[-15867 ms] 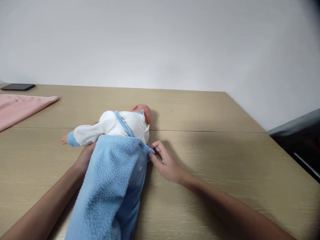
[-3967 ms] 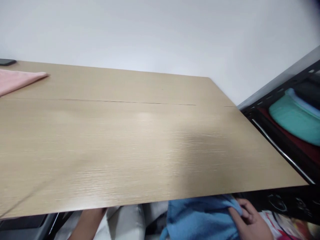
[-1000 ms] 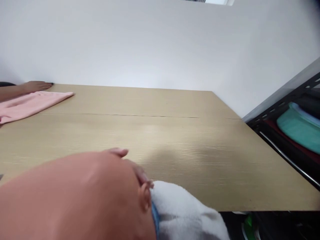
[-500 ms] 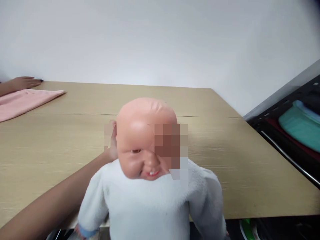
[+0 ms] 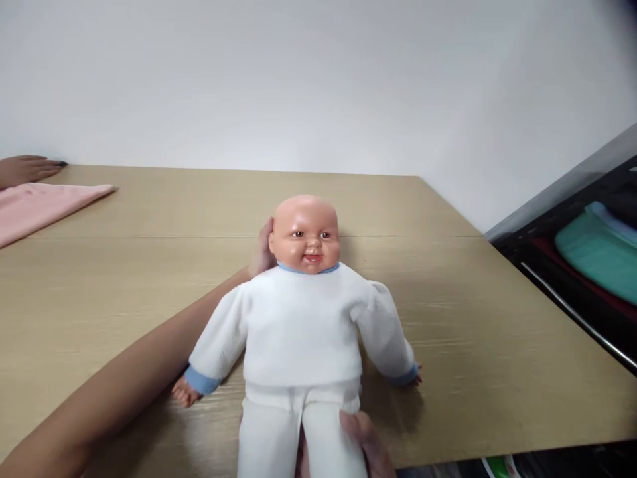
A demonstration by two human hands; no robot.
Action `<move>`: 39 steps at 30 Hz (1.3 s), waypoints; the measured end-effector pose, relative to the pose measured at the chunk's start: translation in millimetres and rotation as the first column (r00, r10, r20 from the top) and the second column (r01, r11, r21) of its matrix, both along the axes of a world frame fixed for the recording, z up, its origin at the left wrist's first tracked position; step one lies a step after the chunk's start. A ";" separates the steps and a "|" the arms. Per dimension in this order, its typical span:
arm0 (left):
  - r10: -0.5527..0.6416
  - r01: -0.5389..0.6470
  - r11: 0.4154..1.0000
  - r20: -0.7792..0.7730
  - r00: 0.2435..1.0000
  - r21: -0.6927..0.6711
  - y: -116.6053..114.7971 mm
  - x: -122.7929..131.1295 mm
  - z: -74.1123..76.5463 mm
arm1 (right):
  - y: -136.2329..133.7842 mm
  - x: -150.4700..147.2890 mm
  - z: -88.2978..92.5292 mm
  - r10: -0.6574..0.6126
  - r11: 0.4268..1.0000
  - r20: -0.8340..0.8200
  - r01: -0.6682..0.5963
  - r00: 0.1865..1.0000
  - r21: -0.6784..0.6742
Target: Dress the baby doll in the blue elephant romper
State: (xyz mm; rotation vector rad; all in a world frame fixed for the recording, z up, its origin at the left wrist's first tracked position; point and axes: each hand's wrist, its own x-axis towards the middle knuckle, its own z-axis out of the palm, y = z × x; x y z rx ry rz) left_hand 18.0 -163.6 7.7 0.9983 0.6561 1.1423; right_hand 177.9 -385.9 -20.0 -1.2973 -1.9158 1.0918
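A baby doll (image 5: 303, 325) in a white fleecy top and trousers with blue cuffs and collar lies face up over the wooden table (image 5: 488, 318), its head toward the far side. Behind the doll's head, my left hand (image 5: 262, 252) cups the back and side; most of its fingers are hidden. My right hand (image 5: 365, 438) grips the doll's leg near the thigh, with the thumb on top and other fingers underneath. Both doll arms spread out to the sides.
At the far left, another person's hand (image 5: 32, 169) rests by a pink cloth (image 5: 44, 206). On the right, a black rack (image 5: 537, 259) beside the table holds a folded teal cloth (image 5: 597, 249). A green-and-white item (image 5: 500, 467) shows below the front edge.
The doll has moved away from me and down toward the tabletop, so its whole body and legs now show. My right hand has come into view on its leg.
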 end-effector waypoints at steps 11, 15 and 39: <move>-0.114 0.109 0.993 0.136 0.984 0.038 118.2 6.2 -23.2 | 41.4 7.3 6.8 -0.668 0.347 -0.576 -0.488 0.470 -0.801; -0.109 0.104 0.994 0.125 0.986 0.043 154.1 3.1 -19.5 | 82.5 9.1 -12.9 -0.446 0.524 -0.712 -0.486 0.542 -0.699; -0.271 0.276 0.959 0.066 0.960 -0.070 165.9 -13.4 -21.2 | 143.9 85.9 11.6 0.012 0.799 0.245 -0.156 0.970 0.580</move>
